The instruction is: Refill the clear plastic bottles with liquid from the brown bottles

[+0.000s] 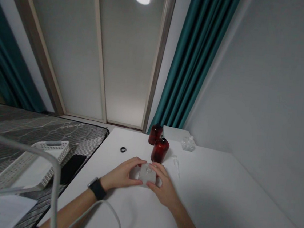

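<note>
At a white table (213, 198), a person's left hand (122, 173) and right hand (164, 187) grasping a translucent square object (147, 175) (dark watch (97, 188) on left wrist), red bottle (159, 151) just beyond.

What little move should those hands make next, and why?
Perhaps ease the right hand off and reach for the thin white piece: it lies loose on the table just beyond that hand, while the left hand also has hold of the squarish translucent piece.
</note>
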The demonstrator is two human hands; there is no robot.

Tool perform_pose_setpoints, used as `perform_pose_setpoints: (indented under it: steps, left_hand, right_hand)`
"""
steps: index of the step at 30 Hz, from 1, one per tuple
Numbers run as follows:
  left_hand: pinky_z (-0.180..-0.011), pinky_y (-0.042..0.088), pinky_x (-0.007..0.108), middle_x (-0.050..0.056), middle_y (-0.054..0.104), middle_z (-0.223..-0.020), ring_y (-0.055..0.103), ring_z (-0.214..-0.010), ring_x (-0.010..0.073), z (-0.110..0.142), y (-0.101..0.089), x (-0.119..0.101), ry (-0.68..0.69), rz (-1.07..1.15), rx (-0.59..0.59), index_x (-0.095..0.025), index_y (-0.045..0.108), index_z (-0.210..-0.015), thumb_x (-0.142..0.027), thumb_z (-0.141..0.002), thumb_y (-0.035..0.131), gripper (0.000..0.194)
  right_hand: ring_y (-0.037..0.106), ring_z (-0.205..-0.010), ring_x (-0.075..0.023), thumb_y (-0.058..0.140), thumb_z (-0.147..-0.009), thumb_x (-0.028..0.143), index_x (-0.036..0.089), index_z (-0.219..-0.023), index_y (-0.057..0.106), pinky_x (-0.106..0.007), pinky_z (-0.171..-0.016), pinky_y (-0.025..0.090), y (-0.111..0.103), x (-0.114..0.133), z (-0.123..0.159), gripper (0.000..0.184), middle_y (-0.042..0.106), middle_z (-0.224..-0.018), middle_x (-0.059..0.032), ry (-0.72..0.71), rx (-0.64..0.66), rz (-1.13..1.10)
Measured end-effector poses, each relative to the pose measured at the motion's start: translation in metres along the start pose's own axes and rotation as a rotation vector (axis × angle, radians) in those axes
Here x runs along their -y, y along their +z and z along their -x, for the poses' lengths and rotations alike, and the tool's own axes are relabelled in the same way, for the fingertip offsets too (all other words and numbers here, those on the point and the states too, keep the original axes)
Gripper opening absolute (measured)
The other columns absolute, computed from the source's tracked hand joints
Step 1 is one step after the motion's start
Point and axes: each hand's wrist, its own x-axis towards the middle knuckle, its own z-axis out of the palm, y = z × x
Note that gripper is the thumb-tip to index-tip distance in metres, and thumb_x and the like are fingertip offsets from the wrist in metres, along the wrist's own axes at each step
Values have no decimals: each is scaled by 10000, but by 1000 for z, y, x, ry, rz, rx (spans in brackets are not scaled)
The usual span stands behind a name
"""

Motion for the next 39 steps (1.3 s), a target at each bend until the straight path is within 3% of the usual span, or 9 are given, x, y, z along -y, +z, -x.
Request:
perform_pose_setpoints:
  steps: [4,9,15,19,24,29,33,36,39]
  left_hand:
    - [-954,495,389,89,609,-1215,595,-1058,236,0,0,1,-7,9,-3,-211,509,-1325,-286,-794,772,597]
    - [-963,491,400,91,605,-1219,595,-1068,245,0,-1,0,-6,14,-1,-216,505,-1322,-300,-806,755,579]
    - [-1040,450,453,125,546,-1337,548,-1196,288,2,6,5,-35,52,-18,-219,404,-1424,-327,-787,764,739]
    - [-1031,459,441,121,561,-1307,565,-1172,281,1,12,10,-45,45,-45,-209,431,-1401,-344,-808,745,684]
    - [-997,480,427,111,579,-1259,582,-1126,274,0,14,10,-33,29,-58,-209,458,-1361,-343,-801,747,644]
    - [-982,484,418,110,571,-1270,572,-1133,269,0,14,9,-28,36,-60,-208,457,-1353,-315,-804,737,625]
    - [-938,506,408,107,579,-1255,586,-1097,266,-1,13,8,-53,42,-54,-211,465,-1345,-311,-798,736,618]
    - [-953,506,418,106,583,-1258,594,-1089,268,-1,12,6,-55,17,-49,-211,472,-1345,-313,-798,739,617]
    - [-1025,474,451,119,577,-1291,572,-1160,287,0,10,2,-11,-39,-46,-214,455,-1380,-338,-829,724,626]
  right_hand:
    - [485,-1343,-297,707,-813,236,284,-1283,646,-510,-1118,403,-9,3,6,476,477,-1480,-108,-27,-23,44]
    - [620,-1154,-260,570,-925,297,279,-1118,735,-448,-979,528,-21,11,14,255,520,-1432,-106,-108,-38,26]
    - [619,-1180,-246,450,-993,355,250,-1176,693,-444,-1032,501,-18,3,3,322,669,-1226,-105,-92,-158,-45]
    - [508,-1340,-252,469,-985,310,250,-1394,549,-476,-1117,434,-12,7,6,421,557,-1442,-104,-149,-63,151]
    - [420,-1414,-276,489,-960,201,250,-1449,486,-551,-1144,394,-7,28,29,491,474,-1518,-92,-272,-21,395]
    - [582,-1281,-243,430,-978,153,264,-1371,577,-555,-1141,411,-17,32,28,435,658,-1331,-79,-300,-50,362]
    - [522,-1341,-267,482,-962,200,198,-1425,523,-505,-1105,472,-25,29,17,464,559,-1438,-122,-271,14,403]
    - [445,-1400,-275,513,-933,168,200,-1485,434,-515,-1143,421,-23,32,26,559,471,-1511,-111,-329,75,460]
    - [444,-1403,-254,480,-927,109,235,-1487,429,-505,-1154,413,-20,36,40,576,501,-1496,-81,-391,97,443]
